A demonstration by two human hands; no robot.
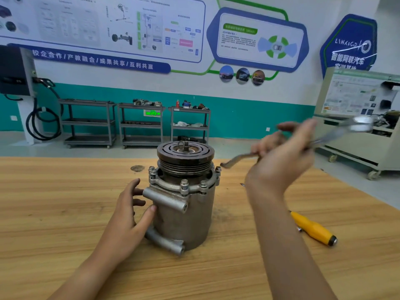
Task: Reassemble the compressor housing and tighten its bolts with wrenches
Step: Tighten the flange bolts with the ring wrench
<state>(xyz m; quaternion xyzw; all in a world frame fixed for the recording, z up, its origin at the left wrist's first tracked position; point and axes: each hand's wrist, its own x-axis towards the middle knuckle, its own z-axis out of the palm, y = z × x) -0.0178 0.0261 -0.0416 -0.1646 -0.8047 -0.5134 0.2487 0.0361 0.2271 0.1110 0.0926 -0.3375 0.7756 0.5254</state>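
The grey metal compressor housing [186, 215] stands upright on the wooden table [54, 213], its dark grooved pulley [185, 153] on top. Several bolts [184, 184] stick up around the flange ring under the pulley. My left hand [126, 215] rests against the housing's left side beside the tube-shaped mounting lugs, fingers spread, thumb touching the body. My right hand [281, 156] is raised to the right of the pulley, above the table, closed on metal wrenches [238, 159] that are blurred; one end points down-left toward the housing, the other end shows up-right.
A yellow-handled screwdriver [313, 228] lies on the table at the right. A small round metal part [137, 168] lies behind the housing at the left. Beyond the table stand grey shelf carts [140, 124], a charger unit [17, 72] and a training stand [357, 118].
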